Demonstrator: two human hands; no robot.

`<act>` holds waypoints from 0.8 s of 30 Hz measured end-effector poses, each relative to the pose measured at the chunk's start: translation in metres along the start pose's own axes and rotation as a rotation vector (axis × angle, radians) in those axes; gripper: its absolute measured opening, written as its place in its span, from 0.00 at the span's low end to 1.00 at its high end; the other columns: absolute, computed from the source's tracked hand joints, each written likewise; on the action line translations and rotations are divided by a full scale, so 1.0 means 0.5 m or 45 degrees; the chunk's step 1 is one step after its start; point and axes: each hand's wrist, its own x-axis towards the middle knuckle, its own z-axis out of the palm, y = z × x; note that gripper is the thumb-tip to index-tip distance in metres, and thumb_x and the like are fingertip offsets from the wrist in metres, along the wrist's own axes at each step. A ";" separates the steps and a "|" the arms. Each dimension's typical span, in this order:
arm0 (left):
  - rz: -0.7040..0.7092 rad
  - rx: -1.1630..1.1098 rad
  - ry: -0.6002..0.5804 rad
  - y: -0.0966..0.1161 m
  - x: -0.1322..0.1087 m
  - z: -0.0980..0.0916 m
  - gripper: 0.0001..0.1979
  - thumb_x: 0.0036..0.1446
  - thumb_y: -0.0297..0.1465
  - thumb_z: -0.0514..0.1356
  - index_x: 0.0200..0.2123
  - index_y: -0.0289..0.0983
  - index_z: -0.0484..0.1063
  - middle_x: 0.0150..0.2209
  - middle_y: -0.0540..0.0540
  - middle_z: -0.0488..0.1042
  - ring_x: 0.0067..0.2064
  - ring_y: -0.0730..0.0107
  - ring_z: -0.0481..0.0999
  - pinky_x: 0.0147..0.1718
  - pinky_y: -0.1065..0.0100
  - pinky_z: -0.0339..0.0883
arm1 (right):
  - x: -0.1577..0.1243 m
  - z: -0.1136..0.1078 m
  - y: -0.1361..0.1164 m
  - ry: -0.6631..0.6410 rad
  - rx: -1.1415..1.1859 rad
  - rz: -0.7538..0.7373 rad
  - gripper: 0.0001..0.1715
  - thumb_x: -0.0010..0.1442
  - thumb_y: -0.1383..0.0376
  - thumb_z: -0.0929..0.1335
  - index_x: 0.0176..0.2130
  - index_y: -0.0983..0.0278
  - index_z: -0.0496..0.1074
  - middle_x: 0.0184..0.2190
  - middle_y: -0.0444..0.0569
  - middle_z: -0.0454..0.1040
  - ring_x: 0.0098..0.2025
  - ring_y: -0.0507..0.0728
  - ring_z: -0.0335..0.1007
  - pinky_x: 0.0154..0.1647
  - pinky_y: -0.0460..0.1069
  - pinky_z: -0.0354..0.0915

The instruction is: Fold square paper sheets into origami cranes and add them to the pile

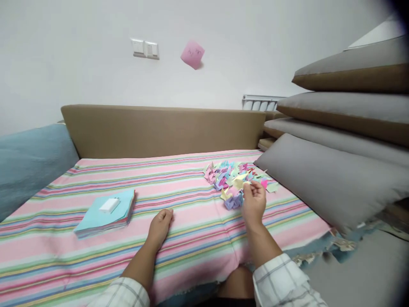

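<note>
My right hand (254,200) pinches a pale yellow folded-paper crane (239,182) between thumb and fingers. It is held just over the near side of a heap of colourful folded-paper cranes (220,172) in pink, blue, green, purple and red. My left hand (160,227) rests on the striped cloth (191,238), its fingers curled into a loose fist with nothing showing in it. Left of that hand lies a stack of coloured square paper (105,215), light blue on top, with a small white block (109,205) on it.
Grey cushions (338,175) are piled along the right side. A brown padded board (166,132) runs along the back, below wall switches (145,49) and a pink paper note (192,54). A blue cushion (35,160) borders the left.
</note>
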 end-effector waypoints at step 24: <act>0.244 0.514 0.119 -0.002 -0.049 0.000 0.18 0.55 0.45 0.49 0.22 0.40 0.62 0.22 0.52 0.66 0.27 0.68 0.66 0.28 0.70 0.57 | 0.102 -0.158 0.169 -0.161 -0.854 0.314 0.26 0.48 0.50 0.65 0.41 0.63 0.73 0.31 0.48 0.77 0.34 0.59 0.69 0.33 0.50 0.60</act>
